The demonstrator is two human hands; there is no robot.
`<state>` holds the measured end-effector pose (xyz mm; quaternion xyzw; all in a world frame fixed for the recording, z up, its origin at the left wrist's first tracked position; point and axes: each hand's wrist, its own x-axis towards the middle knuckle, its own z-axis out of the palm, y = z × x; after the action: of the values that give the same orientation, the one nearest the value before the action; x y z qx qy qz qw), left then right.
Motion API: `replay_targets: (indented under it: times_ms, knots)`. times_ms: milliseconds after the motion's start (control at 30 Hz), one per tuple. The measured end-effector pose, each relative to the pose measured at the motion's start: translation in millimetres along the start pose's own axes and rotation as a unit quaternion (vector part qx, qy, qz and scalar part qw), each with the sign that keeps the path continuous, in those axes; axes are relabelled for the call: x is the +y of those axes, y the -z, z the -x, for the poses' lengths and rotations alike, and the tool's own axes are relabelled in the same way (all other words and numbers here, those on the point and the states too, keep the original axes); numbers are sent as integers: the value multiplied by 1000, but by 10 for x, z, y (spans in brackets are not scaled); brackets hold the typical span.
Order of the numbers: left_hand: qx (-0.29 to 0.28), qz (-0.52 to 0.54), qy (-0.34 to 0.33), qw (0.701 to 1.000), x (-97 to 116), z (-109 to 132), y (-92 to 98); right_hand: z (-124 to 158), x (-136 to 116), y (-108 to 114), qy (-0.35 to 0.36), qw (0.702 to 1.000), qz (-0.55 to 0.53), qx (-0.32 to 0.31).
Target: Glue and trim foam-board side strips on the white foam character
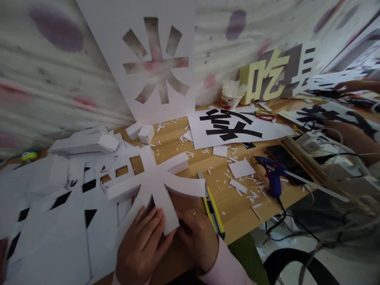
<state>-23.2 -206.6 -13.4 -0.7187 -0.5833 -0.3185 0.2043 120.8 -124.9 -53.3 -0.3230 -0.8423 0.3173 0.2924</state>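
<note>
Nearest the camera, left hand (141, 241) with fingers together over the lower strokes of the white paper character (154, 178), holding down that end. Just beside, to its right, right hand (198, 233) bent and narrow against the side of the lowest stroke; cannot tell the exact grip, with the fingertips hidden under the edge. Face up, directly ahead of both hands, most of the character, with raised paper walls along several strokes.

Probably a matter of setting or pressing a side wall here. Best to spread the left fingers' pressure lightly, so as not to dent the face or buckle the narrow legs. Work the right fingers along the seam from corner to end, keeping wall square to face and edges flush.

Beware the yellow cutter (213, 209) just beyond the right hand, near the far stroke; better to slide it clear before turning the piece. Farther right, glue gun (271, 170) on its side: keep sleeve and paper off the nozzle. Sweep back the paper scraps (239, 186) between for a flat surface.
</note>
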Motion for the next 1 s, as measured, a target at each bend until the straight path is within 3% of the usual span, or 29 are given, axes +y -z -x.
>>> replay_targets:
  times_ms: [233,400,567,767,1000]
  knots:
    - [-19,1,-4,1000,1,-24,22,35,-39,-18,21,997,65,-30]
    - [-27,-5,13,1000,20,-33,18,83,-31,-103,-1,999,29,45]
    - [-39,-10,33,999,37,-62,52,77,-14,-105,10,998,-26,62]
    - [-129,-43,32,990,58,-96,127,102,-64,-54,12,997,-52,55]
    - [-153,-74,28,985,109,-87,106,120,-21,-54,34,998,-33,36]
